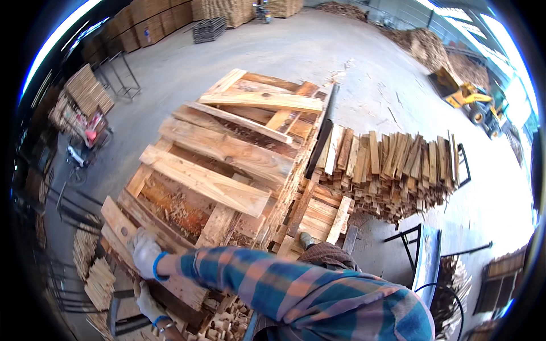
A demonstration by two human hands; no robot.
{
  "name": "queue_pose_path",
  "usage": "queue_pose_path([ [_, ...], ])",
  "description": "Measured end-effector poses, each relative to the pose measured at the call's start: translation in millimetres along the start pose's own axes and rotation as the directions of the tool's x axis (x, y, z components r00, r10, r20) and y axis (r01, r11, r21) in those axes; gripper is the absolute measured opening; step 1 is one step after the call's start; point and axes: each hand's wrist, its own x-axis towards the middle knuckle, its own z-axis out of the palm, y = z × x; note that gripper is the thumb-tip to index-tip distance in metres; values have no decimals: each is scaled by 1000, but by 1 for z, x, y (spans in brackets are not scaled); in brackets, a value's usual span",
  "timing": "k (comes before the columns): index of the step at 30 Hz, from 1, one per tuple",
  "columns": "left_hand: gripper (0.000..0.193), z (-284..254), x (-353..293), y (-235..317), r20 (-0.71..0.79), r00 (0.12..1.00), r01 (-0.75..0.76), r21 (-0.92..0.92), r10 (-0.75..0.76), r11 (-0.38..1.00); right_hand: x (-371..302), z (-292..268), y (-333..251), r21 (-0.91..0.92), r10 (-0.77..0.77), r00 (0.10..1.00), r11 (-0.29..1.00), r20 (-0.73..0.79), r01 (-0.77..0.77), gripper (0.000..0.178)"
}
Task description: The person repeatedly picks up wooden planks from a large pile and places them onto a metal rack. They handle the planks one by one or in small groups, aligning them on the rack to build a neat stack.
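Note:
My right hand [146, 253], in a pale work glove with a blue cuff, reaches across to the left side of a big stack of rough boards. Its fingers are closed on a wooden board [120, 224] with a dark knot near its end. Lower down, at the stack's near left edge, is my left hand [149, 304], gloved the same way and with a band on the wrist. Its fingers curl closed beside the stack's edge, and what they hold is hidden. Loose planks [205, 181] lie across the top of the stack, with wood chips and bark between them.
A rack of upright-ended wood strips [392, 156] stands to the right of the stack. Wood offcuts [226, 323] lie near my body, by a metal frame [424, 256]. A yellow loader [469, 95] is far right. Strip bundles [98, 281] and a motorbike [78, 154] are left.

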Motion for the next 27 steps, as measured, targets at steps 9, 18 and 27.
queue_pose_path([
  [9, 41, 64, -44, 87, -5, 992, 114, -421, -128, 900, 4, -71, 79, 584, 17, 968, 795, 251, -166, 53],
  [18, 38, -36, -7, 60, 324, 911, 385, -450, -254, 806, -4, -57, 141, 401, -31, 966, 913, 258, -78, 52],
  [27, 60, -19, -15, 25, -128, 974, 191, 34, -185, 981, -24, 8, 162, 471, 102, 941, 845, 323, -254, 56],
])
